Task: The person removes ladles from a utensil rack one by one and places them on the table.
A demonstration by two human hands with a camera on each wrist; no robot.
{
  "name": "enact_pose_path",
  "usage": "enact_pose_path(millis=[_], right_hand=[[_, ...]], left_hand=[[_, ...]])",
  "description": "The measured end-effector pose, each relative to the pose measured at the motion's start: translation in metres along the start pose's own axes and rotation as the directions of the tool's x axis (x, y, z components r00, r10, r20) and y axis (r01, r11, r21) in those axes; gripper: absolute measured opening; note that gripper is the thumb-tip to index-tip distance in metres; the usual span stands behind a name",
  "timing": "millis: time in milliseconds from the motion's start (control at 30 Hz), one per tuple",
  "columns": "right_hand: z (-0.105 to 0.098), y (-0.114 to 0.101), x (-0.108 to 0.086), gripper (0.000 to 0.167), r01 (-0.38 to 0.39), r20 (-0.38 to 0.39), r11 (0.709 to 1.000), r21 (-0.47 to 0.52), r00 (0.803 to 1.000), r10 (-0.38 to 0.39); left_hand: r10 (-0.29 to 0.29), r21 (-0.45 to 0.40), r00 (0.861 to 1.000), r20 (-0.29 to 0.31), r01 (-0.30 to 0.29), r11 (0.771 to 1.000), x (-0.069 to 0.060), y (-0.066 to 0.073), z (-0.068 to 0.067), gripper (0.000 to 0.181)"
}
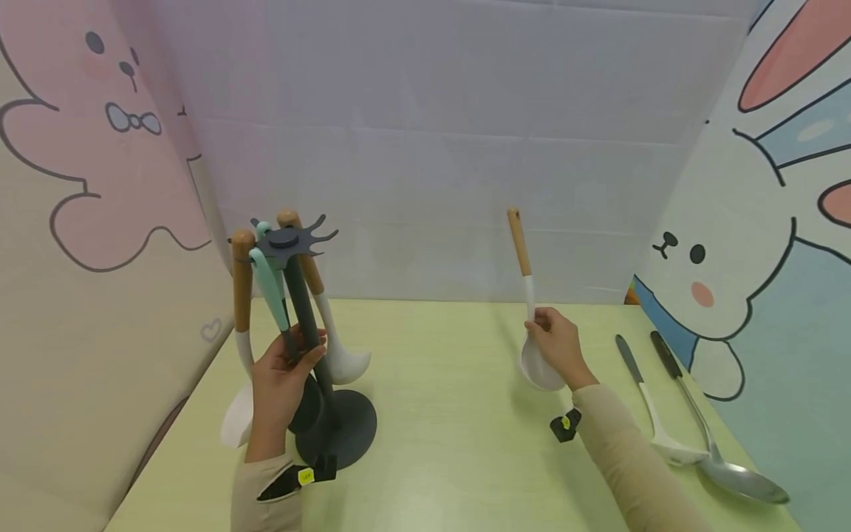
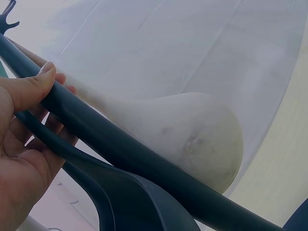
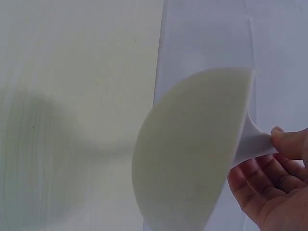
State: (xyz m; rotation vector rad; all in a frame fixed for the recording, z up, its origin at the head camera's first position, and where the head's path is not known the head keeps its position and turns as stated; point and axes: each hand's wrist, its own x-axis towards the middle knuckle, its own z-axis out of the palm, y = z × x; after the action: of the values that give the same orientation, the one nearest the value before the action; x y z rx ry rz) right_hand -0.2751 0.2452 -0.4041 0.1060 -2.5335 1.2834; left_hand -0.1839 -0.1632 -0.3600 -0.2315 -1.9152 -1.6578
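One white ladle (image 1: 538,369) raised off the table (image 1: 432,414), handle up, at 3 o'clock from the rack (image 1: 302,307). I've got the right hand (image 1: 561,345) pinching its neck, left hand (image 1: 282,380) wrapped round the rack's post. Step, I reckon: moving the ladle between rack and table, direction unclear. Next move calls for a steady rack, firm pinch.

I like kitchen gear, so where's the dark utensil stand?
In the head view, the dark stand is at left on the table, with utensils hanging around it and the left hand gripping it.
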Motion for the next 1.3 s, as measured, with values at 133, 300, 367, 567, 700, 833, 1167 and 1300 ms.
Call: enact_pose_path(millis=[133, 300, 367, 567, 700, 833, 1167, 1300], right_hand=[[-0.010, 0.010, -0.004, 0.031, -0.026, 0.025, 0.999, -0.034, 0.999, 0.027], [-0.021, 0.026, -0.009, 0.033, -0.047, 0.047, 0.995, -0.086, 0.998, 0.052], [-0.026, 0.032, -0.011, 0.034, -0.055, 0.057, 0.994, -0.099, 0.997, 0.061], [-0.038, 0.049, -0.016, 0.035, -0.067, 0.076, 0.986, -0.149, 0.994, 0.079], [-0.046, 0.057, -0.019, 0.036, -0.070, 0.107, 0.983, -0.169, 0.990, 0.089], [-0.051, 0.059, -0.022, 0.035, -0.071, 0.142, 0.982, -0.177, 0.985, 0.097], [-0.057, 0.067, -0.027, 0.035, -0.132, 0.213, 0.973, -0.188, 0.962, 0.172], [-0.059, 0.074, -0.030, 0.034, -0.152, 0.233, 0.971, -0.183, 0.953, 0.194]], left_hand=[[-0.002, 0.003, 1.000, -0.001, 0.002, 1.000, -0.001, 0.000, 0.000, 0.034], [0.003, -0.003, 1.000, -0.003, -0.003, 1.000, -0.001, 0.001, 0.000, 0.033], [0.007, -0.002, 1.000, -0.002, -0.007, 1.000, -0.001, 0.001, 0.000, 0.033], [-0.004, 0.006, 1.000, -0.005, 0.004, 1.000, -0.002, 0.004, 0.000, 0.034], [-0.012, 0.008, 1.000, -0.010, 0.012, 1.000, -0.003, 0.005, 0.001, 0.035], [-0.013, 0.013, 1.000, -0.012, 0.013, 1.000, -0.003, 0.006, 0.001, 0.035], [-0.025, 0.011, 1.000, -0.011, 0.025, 1.000, -0.002, 0.002, 0.001, 0.035], [-0.028, 0.009, 1.000, -0.007, 0.028, 1.000, -0.001, 0.001, 0.000, 0.034]])
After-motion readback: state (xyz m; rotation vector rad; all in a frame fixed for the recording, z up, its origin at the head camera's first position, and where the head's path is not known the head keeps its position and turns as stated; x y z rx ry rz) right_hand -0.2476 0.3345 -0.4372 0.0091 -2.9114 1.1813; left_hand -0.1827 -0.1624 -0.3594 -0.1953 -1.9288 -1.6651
